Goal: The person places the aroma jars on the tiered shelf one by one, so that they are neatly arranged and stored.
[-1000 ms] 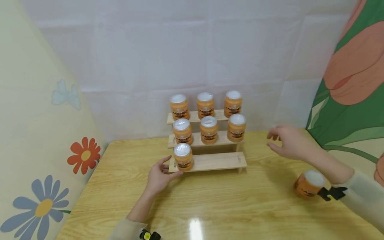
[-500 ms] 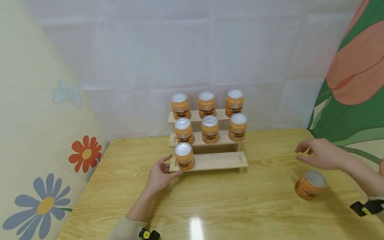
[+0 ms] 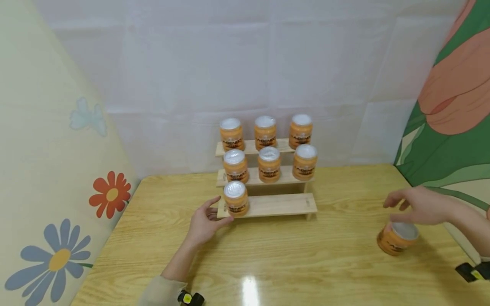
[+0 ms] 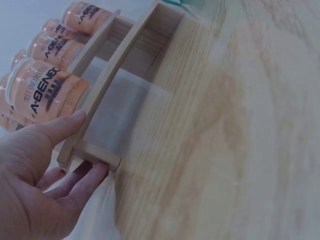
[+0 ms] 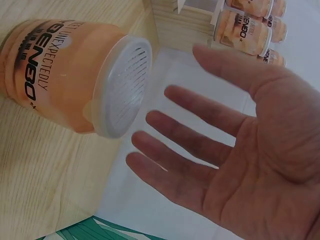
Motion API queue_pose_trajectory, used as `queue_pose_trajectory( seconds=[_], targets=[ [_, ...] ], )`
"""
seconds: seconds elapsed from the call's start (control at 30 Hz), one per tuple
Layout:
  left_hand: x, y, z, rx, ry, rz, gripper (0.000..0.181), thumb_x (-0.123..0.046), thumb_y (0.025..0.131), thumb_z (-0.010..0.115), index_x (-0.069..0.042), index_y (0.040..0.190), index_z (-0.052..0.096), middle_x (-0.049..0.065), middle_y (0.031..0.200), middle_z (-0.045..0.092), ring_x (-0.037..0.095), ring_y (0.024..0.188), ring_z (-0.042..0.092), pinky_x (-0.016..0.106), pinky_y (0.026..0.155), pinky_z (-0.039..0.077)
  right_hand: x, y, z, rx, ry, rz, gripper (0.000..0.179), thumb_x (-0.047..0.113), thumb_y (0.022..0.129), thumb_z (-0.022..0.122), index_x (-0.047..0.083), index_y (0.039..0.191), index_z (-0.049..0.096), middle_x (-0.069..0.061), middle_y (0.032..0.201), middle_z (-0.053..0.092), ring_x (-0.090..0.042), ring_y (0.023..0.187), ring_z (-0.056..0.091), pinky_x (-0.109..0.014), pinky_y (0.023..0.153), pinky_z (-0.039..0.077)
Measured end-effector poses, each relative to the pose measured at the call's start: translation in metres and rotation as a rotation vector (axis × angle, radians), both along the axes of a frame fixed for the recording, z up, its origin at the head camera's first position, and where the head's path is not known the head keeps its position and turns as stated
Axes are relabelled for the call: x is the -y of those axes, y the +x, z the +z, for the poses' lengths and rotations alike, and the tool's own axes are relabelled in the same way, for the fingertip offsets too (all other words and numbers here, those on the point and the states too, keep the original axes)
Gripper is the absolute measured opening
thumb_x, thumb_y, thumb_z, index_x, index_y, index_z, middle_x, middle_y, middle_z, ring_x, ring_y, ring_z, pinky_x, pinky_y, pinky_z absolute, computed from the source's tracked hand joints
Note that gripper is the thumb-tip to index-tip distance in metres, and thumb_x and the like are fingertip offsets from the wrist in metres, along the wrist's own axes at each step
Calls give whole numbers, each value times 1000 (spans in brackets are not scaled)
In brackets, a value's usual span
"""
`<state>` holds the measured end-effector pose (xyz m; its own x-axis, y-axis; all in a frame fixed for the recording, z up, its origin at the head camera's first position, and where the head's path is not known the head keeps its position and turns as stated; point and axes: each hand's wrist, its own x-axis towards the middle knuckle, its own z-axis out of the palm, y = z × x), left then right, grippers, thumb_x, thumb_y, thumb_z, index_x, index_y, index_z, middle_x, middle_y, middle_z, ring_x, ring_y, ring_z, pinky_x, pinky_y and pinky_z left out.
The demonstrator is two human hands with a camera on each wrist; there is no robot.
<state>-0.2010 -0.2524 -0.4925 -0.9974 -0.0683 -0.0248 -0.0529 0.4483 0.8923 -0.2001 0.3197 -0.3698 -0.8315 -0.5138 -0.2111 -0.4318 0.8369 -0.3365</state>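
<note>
A three-step wooden display rack (image 3: pixel 281 205) stands on the table in the head view. My left hand (image 3: pixel 203 223) grips the left end of its lowest step, thumb at the front edge and fingers around the end support (image 4: pixel 97 154). Right beside that thumb, one orange jar with a clear lid (image 4: pixel 47 92) sits on this step. At the right of the table another orange jar (image 3: pixel 396 245) stands upright by itself. My right hand (image 3: pixel 423 207) is just over it, overlapping its lid; the right wrist view shows fingers spread and nothing held.
Three matching jars stand on the middle step (image 3: pixel 269 168) and three on the top step (image 3: pixel 266 136). A white cloth backdrop (image 3: pixel 245 63) rises behind the table (image 3: pixel 325 272). Flower-painted panels (image 3: pixel 111 194) flank both sides.
My right hand has moved right and down, from beside the rack to over the lone jar. The left hand keeps its place on the rack.
</note>
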Motion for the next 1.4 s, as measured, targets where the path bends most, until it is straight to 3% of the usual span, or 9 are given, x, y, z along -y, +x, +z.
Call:
queue_pose_trajectory(
  seconds=[0.1,0.2,0.33,0.57,0.73,0.9,1.23,1.4],
  targets=[
    [0,0,-1,0,-2,2,84,-22,86,92,-9,157,50,22,126,68,32,114,69,46,102,60,-4,0,-1,109,-12,19,46,37,95,81,8,129,70,-5,127,72,-24,103,71,-32,80,61],
    [0,1,-2,5,-3,4,84,-22,86,92,-10,158,49,22,127,67,34,115,69,47,102,60,-7,1,-5,169,-64,63,45,29,93,83,5,128,68,-5,125,70,-15,102,67,-30,76,58],
    [0,2,-1,16,-10,7,85,-25,86,92,-11,158,49,23,130,67,35,119,68,49,104,59,-8,2,-12,135,-130,144,34,18,86,87,10,114,71,5,111,69,-1,91,58,-24,68,52],
    [0,2,-1,14,-11,0,84,-25,86,92,-11,158,50,23,129,68,34,117,69,48,103,60,-3,5,-19,83,-88,131,36,16,75,92,19,96,62,9,90,59,1,76,46,-21,60,40],
    [-1,1,-2,12,-11,8,83,-22,86,92,-10,157,51,20,123,70,30,111,71,43,97,62,1,5,-22,-28,-60,173,39,16,71,92,25,90,58,13,85,54,2,73,42,-19,60,36],
    [-1,0,-1,6,-2,12,82,-19,85,92,-8,156,52,19,120,70,26,105,71,39,94,62,7,2,-20,-87,-115,204,38,14,73,89,27,91,58,14,85,54,3,73,44,-19,59,37],
    [0,0,-1,2,3,9,82,-19,85,92,-8,156,51,19,120,70,25,104,71,38,92,62,37,-9,2,-331,-191,305,39,13,74,89,30,95,61,20,88,57,5,75,48,-18,59,42],
    [0,0,0,6,10,5,83,-19,86,92,-8,157,51,20,122,70,26,106,71,38,92,63,64,-13,17,-397,-189,287,33,14,75,87,28,96,66,20,88,60,5,75,50,-19,58,44]
  ],
)
